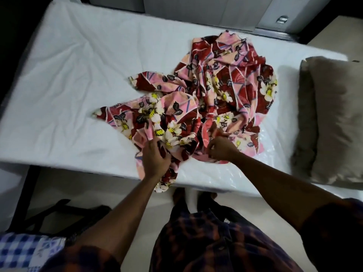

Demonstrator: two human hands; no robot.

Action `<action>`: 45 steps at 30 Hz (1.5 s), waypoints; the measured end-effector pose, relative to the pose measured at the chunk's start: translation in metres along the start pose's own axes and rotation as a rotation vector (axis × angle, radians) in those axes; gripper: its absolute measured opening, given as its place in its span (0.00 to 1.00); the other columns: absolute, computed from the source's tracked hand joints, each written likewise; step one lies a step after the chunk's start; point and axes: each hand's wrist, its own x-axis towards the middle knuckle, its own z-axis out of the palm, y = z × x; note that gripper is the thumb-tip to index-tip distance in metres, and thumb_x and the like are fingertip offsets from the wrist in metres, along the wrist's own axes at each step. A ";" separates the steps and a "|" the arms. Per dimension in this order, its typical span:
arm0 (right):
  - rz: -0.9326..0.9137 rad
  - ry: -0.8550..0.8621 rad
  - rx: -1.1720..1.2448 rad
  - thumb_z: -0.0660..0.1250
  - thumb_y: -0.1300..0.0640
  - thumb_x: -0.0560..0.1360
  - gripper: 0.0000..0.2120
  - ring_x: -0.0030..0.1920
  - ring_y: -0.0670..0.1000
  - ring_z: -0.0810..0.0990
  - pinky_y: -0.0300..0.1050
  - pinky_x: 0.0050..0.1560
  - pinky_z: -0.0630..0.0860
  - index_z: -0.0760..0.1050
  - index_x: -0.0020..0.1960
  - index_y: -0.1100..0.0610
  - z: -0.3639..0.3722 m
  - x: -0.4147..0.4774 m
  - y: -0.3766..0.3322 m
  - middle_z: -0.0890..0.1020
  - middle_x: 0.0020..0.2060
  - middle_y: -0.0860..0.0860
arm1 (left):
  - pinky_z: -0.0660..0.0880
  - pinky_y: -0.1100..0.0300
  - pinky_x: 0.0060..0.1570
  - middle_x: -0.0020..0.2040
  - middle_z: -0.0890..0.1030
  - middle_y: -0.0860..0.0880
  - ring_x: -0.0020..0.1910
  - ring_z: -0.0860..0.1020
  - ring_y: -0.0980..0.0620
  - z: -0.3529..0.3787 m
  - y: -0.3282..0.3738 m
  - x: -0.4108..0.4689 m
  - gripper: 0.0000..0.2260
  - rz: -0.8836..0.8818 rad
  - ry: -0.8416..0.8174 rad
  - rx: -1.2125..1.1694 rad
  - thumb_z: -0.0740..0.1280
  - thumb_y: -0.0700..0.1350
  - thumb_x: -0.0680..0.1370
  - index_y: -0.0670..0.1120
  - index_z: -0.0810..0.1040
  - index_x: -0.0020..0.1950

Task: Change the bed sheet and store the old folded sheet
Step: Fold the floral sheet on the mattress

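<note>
1. Floral sheet [216, 91]: red and pink cloth with white blossoms, lying in a crumpled heap on the bed. One tongue spreads toward 9 o'clock, and a tail hangs over the near edge at 6 o'clock.
2. Handling, as we judge it: light, soft and limp, with no stiffness to hold a shape. It will sag and drag when lifted but is not fragile. We would take it by a hem or corner, pinched at two places well apart along one edge, so that it opens flat for folding.
3. Left hand [155, 156]: at 7 o'clock of the heap, by the near edge of the bed. Its fingers are curled into a bunch of the cloth and grip it.
4. Right hand [221, 150]: at 6 o'clock of the heap, closed like a fist round a fold. The two hands are near each other, and the bulk of the sheet lies beyond them, toward 12 and 1 o'clock.
5. Mattress [68, 75]: carries the heap and has a white, wrinkled cover.
6. Clear plastic film [245, 173]: glossy, showing under the heap at 5 o'clock.
7. Pillow [334, 118]: grey-brown, at 3 o'clock, apart from the sheet.
8. Blue checked cloth [21, 250]: low at 8 o'clock, off the bed. We cannot tell what it is.
</note>
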 end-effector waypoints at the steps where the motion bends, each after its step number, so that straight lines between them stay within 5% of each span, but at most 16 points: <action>1: -0.028 0.023 0.107 0.72 0.55 0.74 0.05 0.35 0.47 0.82 0.42 0.42 0.77 0.86 0.45 0.54 -0.007 -0.001 -0.001 0.84 0.37 0.48 | 0.77 0.51 0.56 0.61 0.76 0.44 0.60 0.75 0.45 0.006 0.012 0.001 0.29 0.136 -0.101 -0.016 0.76 0.45 0.69 0.45 0.72 0.69; 4: -0.095 0.099 0.409 0.73 0.57 0.74 0.04 0.37 0.45 0.82 0.43 0.47 0.76 0.84 0.41 0.51 -0.025 -0.003 -0.011 0.84 0.36 0.46 | 0.75 0.47 0.59 0.63 0.76 0.46 0.62 0.74 0.44 0.027 0.052 0.004 0.33 0.375 -0.379 0.109 0.74 0.58 0.66 0.48 0.75 0.68; 10: -0.042 0.231 0.810 0.71 0.63 0.75 0.09 0.32 0.42 0.78 0.37 0.39 0.74 0.81 0.37 0.57 -0.047 -0.016 -0.007 0.82 0.30 0.46 | 0.74 0.50 0.55 0.51 0.83 0.47 0.54 0.78 0.43 0.054 0.107 0.001 0.16 0.555 -0.220 0.421 0.63 0.57 0.75 0.48 0.83 0.51; 13: 0.032 0.114 0.408 0.68 0.54 0.77 0.08 0.43 0.52 0.81 0.40 0.42 0.70 0.82 0.48 0.58 -0.032 -0.023 0.025 0.82 0.40 0.53 | 0.74 0.51 0.52 0.46 0.84 0.45 0.50 0.80 0.42 0.055 0.111 -0.006 0.14 0.476 -0.381 0.583 0.64 0.56 0.77 0.48 0.83 0.48; 15: 0.088 -0.109 0.099 0.67 0.41 0.74 0.21 0.52 0.55 0.81 0.42 0.48 0.72 0.81 0.57 0.55 -0.010 -0.034 0.053 0.83 0.49 0.53 | 0.75 0.49 0.55 0.49 0.84 0.45 0.53 0.80 0.42 0.058 0.106 -0.014 0.13 0.473 -0.541 0.661 0.65 0.56 0.78 0.51 0.84 0.53; 18: 0.218 -0.344 -0.048 0.68 0.41 0.68 0.18 0.40 0.53 0.85 0.44 0.47 0.78 0.81 0.44 0.56 0.029 -0.044 0.091 0.85 0.37 0.52 | 0.75 0.52 0.55 0.54 0.84 0.46 0.57 0.81 0.43 0.066 0.091 -0.029 0.14 0.458 -0.761 0.857 0.65 0.56 0.79 0.50 0.82 0.57; 20: 0.282 -0.291 0.015 0.70 0.45 0.71 0.14 0.38 0.51 0.84 0.46 0.50 0.80 0.80 0.44 0.56 0.048 -0.041 0.104 0.85 0.37 0.51 | 0.76 0.52 0.54 0.57 0.83 0.45 0.58 0.80 0.43 0.071 0.081 -0.038 0.14 0.410 -0.834 0.896 0.66 0.54 0.79 0.48 0.80 0.59; 23: 0.361 -0.009 0.284 0.66 0.37 0.74 0.25 0.53 0.57 0.82 0.52 0.58 0.78 0.76 0.60 0.54 0.057 -0.022 0.100 0.83 0.53 0.53 | 0.78 0.52 0.52 0.56 0.83 0.47 0.57 0.81 0.44 0.078 0.074 -0.046 0.13 0.379 -0.803 0.814 0.67 0.51 0.77 0.50 0.79 0.60; 27: 0.365 0.210 0.552 0.67 0.41 0.72 0.17 0.48 0.54 0.82 0.47 0.50 0.78 0.76 0.54 0.51 0.055 0.016 0.089 0.84 0.47 0.50 | 0.78 0.49 0.54 0.56 0.82 0.46 0.57 0.81 0.43 0.092 0.076 -0.045 0.19 0.291 -0.781 0.658 0.71 0.55 0.74 0.48 0.78 0.62; 30: 0.242 0.397 0.587 0.70 0.42 0.74 0.20 0.49 0.49 0.80 0.44 0.48 0.77 0.76 0.61 0.51 0.051 0.037 0.084 0.83 0.53 0.49 | 0.75 0.55 0.49 0.53 0.84 0.46 0.53 0.81 0.44 0.106 0.078 -0.038 0.13 0.116 -0.678 0.354 0.69 0.51 0.77 0.46 0.81 0.57; 34: 0.216 0.378 0.451 0.63 0.33 0.67 0.30 0.50 0.52 0.78 0.48 0.46 0.77 0.76 0.59 0.53 0.040 0.070 0.073 0.81 0.52 0.51 | 0.67 0.62 0.41 0.42 0.81 0.52 0.45 0.80 0.48 0.115 0.085 -0.023 0.07 -0.010 -0.558 0.099 0.67 0.47 0.78 0.46 0.82 0.51; 38: 0.287 0.326 0.539 0.64 0.41 0.73 0.19 0.45 0.53 0.80 0.43 0.42 0.73 0.81 0.51 0.55 0.032 0.088 0.072 0.84 0.46 0.52 | 0.71 0.60 0.42 0.42 0.80 0.54 0.44 0.79 0.51 0.117 0.089 -0.006 0.06 -0.073 -0.443 0.016 0.66 0.42 0.78 0.48 0.81 0.52; 42: 0.345 0.494 1.154 0.64 0.58 0.77 0.06 0.43 0.51 0.76 0.45 0.45 0.71 0.75 0.42 0.56 0.014 0.077 0.070 0.79 0.39 0.51 | 0.77 0.61 0.43 0.41 0.82 0.56 0.40 0.81 0.55 0.113 0.099 0.011 0.06 -0.156 -0.343 -0.166 0.68 0.41 0.78 0.52 0.81 0.50; 45: 0.270 0.567 1.536 0.63 0.65 0.78 0.04 0.34 0.43 0.73 0.34 0.38 0.71 0.74 0.44 0.62 -0.024 0.058 0.061 0.74 0.35 0.50 | 0.77 0.66 0.39 0.42 0.82 0.55 0.39 0.81 0.58 0.105 0.117 0.023 0.06 -0.157 -0.307 -0.248 0.68 0.41 0.79 0.51 0.80 0.51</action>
